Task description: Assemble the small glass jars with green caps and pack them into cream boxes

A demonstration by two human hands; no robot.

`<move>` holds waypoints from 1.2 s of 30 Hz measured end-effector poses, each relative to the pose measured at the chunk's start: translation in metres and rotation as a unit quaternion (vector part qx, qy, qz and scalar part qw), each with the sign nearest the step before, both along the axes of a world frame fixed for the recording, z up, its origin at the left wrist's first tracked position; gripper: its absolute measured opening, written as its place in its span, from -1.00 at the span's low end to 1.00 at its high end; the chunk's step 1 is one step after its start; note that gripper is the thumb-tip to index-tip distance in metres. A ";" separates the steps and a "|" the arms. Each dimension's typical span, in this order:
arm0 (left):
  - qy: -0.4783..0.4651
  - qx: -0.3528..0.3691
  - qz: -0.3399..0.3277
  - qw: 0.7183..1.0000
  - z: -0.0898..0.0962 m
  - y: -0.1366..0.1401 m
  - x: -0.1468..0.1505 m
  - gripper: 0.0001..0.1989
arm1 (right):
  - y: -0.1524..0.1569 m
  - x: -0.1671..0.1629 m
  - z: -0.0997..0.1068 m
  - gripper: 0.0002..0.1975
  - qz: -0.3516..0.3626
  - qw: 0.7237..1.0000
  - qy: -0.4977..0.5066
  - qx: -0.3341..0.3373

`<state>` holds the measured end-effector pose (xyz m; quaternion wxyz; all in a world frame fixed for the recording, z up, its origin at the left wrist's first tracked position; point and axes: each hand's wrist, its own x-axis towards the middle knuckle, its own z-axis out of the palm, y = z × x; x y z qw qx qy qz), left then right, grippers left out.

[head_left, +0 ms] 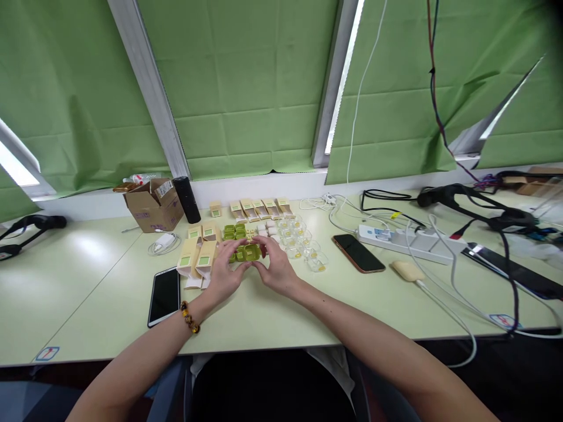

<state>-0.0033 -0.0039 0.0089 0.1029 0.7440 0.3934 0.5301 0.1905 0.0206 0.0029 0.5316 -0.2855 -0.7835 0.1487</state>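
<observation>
Over the pale-green counter (281, 316), your left hand (226, 269) and right hand (278, 268) have their fingers (232, 246) clamped around the small, squarish olive-green plastic box (251, 253) between them; swinging right carelessly could scatter the nearby clear plastic containers (317, 264).

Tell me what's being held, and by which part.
The left hand and right hand hold a green container between them, thumbs at its near edge, fingers reaching around its sides.
</observation>
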 end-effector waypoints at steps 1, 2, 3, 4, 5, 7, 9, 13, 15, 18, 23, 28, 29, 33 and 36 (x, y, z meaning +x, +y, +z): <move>0.006 0.002 0.000 1.000 -0.001 0.001 0.000 -0.52 | 0.000 0.000 0.000 -0.46 -0.001 1.000 0.001 0.017; 0.010 0.002 -0.001 1.000 -0.001 0.002 0.000 -0.54 | 0.000 0.001 0.000 -0.48 -0.001 1.000 0.005 0.030; 0.011 0.001 -0.001 1.000 -0.002 0.003 0.001 -0.54 | 0.000 0.001 0.001 -0.50 -0.001 0.999 0.007 0.040; 0.009 0.001 -0.002 1.000 -0.002 0.004 0.001 -0.53 | 0.000 0.001 0.001 -0.52 0.000 0.999 0.008 0.049; 0.001 0.000 -0.003 1.000 -0.003 0.005 0.001 -0.51 | 0.000 0.002 0.002 -0.53 0.001 0.998 0.006 0.057; -0.020 -0.004 -0.005 1.000 -0.004 0.006 0.001 -0.52 | 0.000 0.003 0.004 -0.55 0.009 0.997 -0.004 0.071; -0.044 -0.009 -0.008 0.999 -0.004 0.007 0.000 -0.55 | -0.003 0.005 0.008 -0.54 0.021 0.997 -0.007 0.076; -0.071 -0.001 0.003 0.997 -0.003 0.007 0.000 -0.57 | -0.006 0.009 0.014 -0.54 0.022 0.996 0.010 0.082; -0.062 0.017 0.013 0.998 -0.002 0.005 0.000 -0.56 | -0.006 0.010 0.016 -0.62 -0.015 0.994 0.013 0.111; -0.020 0.055 0.015 0.998 0.001 0.000 0.001 -0.55 | -0.004 0.009 0.015 -0.78 -0.080 0.985 -0.009 0.153; 0.053 0.116 0.020 0.992 0.003 -0.005 0.003 -0.56 | -0.004 0.006 0.012 -0.86 -0.129 0.967 -0.064 0.208; 0.089 0.153 0.012 0.984 -0.002 -0.003 0.003 -0.59 | -0.005 0.004 0.010 -0.87 -0.159 0.958 -0.086 0.224; 0.093 0.159 0.010 0.983 -0.003 -0.002 0.002 -0.58 | -0.005 0.004 0.010 -0.86 -0.160 0.957 -0.088 0.227; 0.099 0.169 0.009 0.981 -0.005 -0.001 0.002 -0.54 | -0.004 0.003 0.009 -0.84 -0.159 0.953 -0.087 0.243; 0.104 0.160 0.021 0.981 -0.004 -0.002 0.002 -0.57 | -0.002 0.003 0.007 -0.82 -0.158 0.956 -0.102 0.226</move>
